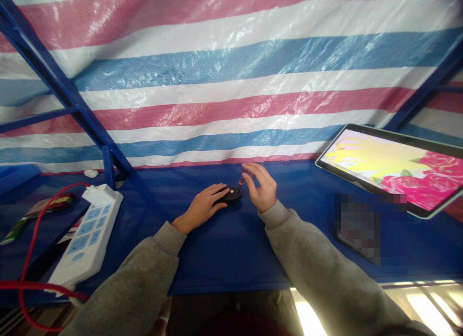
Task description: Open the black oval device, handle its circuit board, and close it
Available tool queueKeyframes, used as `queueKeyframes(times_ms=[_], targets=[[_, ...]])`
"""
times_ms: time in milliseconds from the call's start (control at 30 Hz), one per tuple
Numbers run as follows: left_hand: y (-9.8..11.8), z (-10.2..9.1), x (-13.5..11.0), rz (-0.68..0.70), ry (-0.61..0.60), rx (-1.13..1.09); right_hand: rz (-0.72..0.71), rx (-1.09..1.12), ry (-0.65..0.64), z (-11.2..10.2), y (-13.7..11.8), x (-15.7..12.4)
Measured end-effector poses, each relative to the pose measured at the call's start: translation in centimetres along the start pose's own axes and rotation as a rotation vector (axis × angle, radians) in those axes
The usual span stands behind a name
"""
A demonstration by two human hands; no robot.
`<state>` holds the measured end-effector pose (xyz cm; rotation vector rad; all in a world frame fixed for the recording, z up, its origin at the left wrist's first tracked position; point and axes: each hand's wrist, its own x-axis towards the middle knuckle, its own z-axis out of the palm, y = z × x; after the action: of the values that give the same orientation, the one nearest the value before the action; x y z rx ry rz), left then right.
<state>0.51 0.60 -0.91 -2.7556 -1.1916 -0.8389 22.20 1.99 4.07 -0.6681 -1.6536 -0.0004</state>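
Observation:
A black, rounded computer mouse (234, 197) lies on the blue tabletop (231, 249), with a small pale spot on its upper face. My left hand (204, 205) grips its left end, thumb on the near side and fingers over the far side. Pinched between the thumb and fingers of my right hand (263, 187) is a small screwdriver (241, 181) with a see-through, reddish-purple handle. It stands nearly upright, and its tip reaches down to the right end of the mouse. Whether the tip sits in a screw is too small to tell.
On the left lies a white power strip (96, 234) with a red cable (34, 230). A tablet-like screen (390, 169) showing flowers rests at the right, with a blurred dark phone-like object (358, 230) before it. Striped plastic sheeting (231, 75) hangs behind.

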Motion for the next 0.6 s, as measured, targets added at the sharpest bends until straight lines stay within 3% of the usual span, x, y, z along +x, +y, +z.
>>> queueKeyframes(times_ms=[600], targets=[[0.06, -0.08, 0.07, 0.004, 0.013, -0.005, -0.017, 0.001, -0.001, 0.09, 0.20, -0.11]])
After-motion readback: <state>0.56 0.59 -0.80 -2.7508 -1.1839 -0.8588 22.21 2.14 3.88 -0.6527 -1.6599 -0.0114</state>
